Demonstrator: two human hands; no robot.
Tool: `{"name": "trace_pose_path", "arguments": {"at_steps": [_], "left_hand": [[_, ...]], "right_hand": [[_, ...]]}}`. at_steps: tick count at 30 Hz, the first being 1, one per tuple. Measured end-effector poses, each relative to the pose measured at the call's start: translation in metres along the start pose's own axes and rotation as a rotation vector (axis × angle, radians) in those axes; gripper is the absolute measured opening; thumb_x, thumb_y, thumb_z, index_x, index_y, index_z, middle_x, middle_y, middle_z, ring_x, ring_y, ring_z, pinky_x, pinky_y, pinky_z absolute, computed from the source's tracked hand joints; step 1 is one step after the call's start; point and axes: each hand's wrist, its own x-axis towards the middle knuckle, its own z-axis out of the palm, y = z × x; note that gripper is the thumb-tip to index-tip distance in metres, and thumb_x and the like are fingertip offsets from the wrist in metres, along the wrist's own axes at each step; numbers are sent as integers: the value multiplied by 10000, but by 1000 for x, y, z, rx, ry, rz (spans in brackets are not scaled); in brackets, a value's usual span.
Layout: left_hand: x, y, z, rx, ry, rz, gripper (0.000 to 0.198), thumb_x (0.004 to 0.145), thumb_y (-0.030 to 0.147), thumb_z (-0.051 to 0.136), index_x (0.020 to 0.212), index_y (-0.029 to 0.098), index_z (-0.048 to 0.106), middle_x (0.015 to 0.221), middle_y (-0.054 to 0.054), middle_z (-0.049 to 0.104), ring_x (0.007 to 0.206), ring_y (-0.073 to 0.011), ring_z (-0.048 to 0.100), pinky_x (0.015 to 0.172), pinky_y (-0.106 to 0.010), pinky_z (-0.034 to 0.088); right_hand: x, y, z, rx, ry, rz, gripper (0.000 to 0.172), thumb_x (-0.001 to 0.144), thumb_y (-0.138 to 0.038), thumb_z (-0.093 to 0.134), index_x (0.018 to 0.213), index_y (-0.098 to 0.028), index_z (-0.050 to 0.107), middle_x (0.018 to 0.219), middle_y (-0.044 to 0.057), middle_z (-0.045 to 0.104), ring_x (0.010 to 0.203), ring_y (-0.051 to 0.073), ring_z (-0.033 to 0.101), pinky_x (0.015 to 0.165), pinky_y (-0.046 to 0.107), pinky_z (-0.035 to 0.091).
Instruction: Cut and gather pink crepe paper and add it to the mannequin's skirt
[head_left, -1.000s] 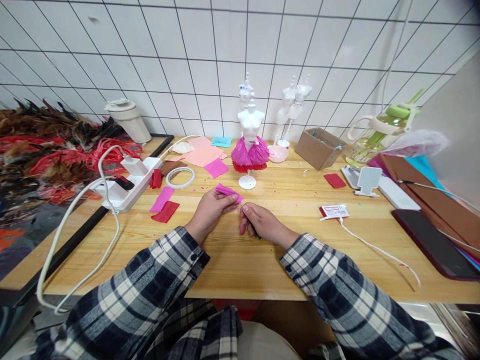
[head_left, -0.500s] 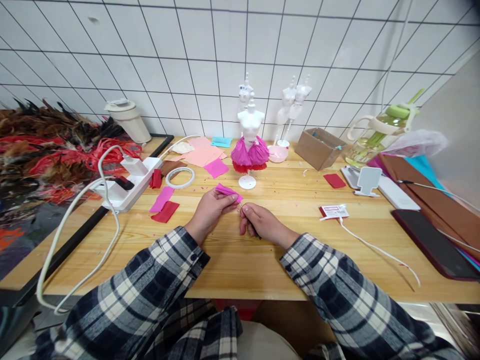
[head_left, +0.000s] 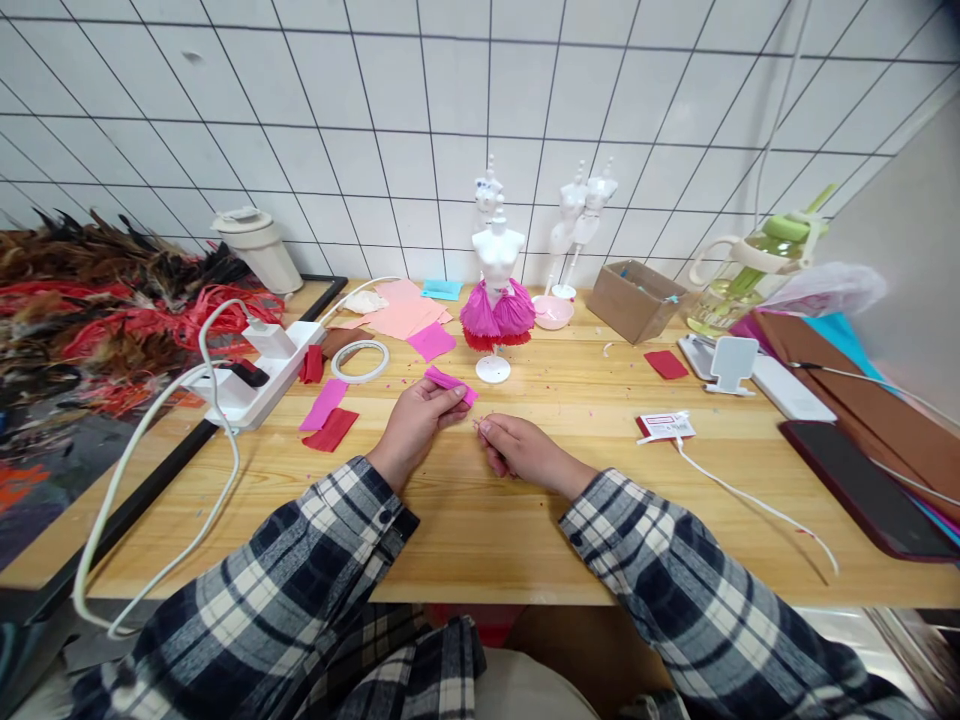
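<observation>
My left hand (head_left: 416, 420) pinches a small folded piece of magenta crepe paper (head_left: 448, 380) just above the wooden table (head_left: 480, 520). My right hand (head_left: 517, 450) is closed right beside it, fingertips pinched on something thin that I cannot make out. Behind the hands stands a white mini mannequin (head_left: 497, 255) on a round base, wearing a magenta fringed paper skirt (head_left: 499, 315).
Paper scraps in pink, magenta and red (head_left: 330, 415), a tape roll (head_left: 361, 360) and a white power strip (head_left: 251, 375) lie to the left. Feathers (head_left: 97, 300) pile at far left. A cardboard box (head_left: 637, 298), phone stand (head_left: 731, 362), white cable (head_left: 750, 495), dark phone (head_left: 870, 490) and green bottle (head_left: 757, 265) sit right.
The view has tilted slightly. My hands stay together over the same spot; the right hand's fingertips have shifted a little nearer the paper.
</observation>
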Motion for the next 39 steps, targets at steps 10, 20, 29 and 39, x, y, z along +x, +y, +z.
{"name": "trace_pose_path", "arguments": {"at_steps": [10, 20, 29, 39], "left_hand": [[7, -1, -8, 19, 15, 11, 337, 634, 337, 825, 846, 118, 680, 768, -30, 694, 673, -89, 641, 674, -204, 533], [8, 1, -10, -10, 173, 166, 379, 616, 364, 824, 866, 135, 653, 784, -4, 680, 635, -71, 612, 630, -186, 518], [8, 4, -13, 4, 166, 125, 409, 622, 397, 813, 900, 141, 655, 810, -18, 687, 633, -78, 617, 631, -200, 518], [3, 1, -6, 174, -78, 109, 387, 647, 365, 808, 931, 143, 668, 802, -37, 718, 716, -131, 660, 723, -238, 510]], "right_hand": [[-1, 3, -32, -720, 500, 45, 266, 955, -415, 424, 1030, -251, 620, 892, 74, 704, 769, 204, 603, 616, 283, 327], [5, 9, -24, -256, 183, -79, 383, 984, -457, 337, 933, -186, 603, 818, 76, 698, 747, 175, 643, 654, 272, 462], [10, 3, -44, -214, 789, -161, 392, 988, -436, 288, 1191, -198, 524, 1322, 138, 569, 1214, 207, 524, 1000, 366, 387], [1, 8, -40, -772, 585, -5, 306, 937, -357, 467, 1154, -199, 613, 1097, 132, 661, 1037, 254, 572, 862, 343, 405]]}}
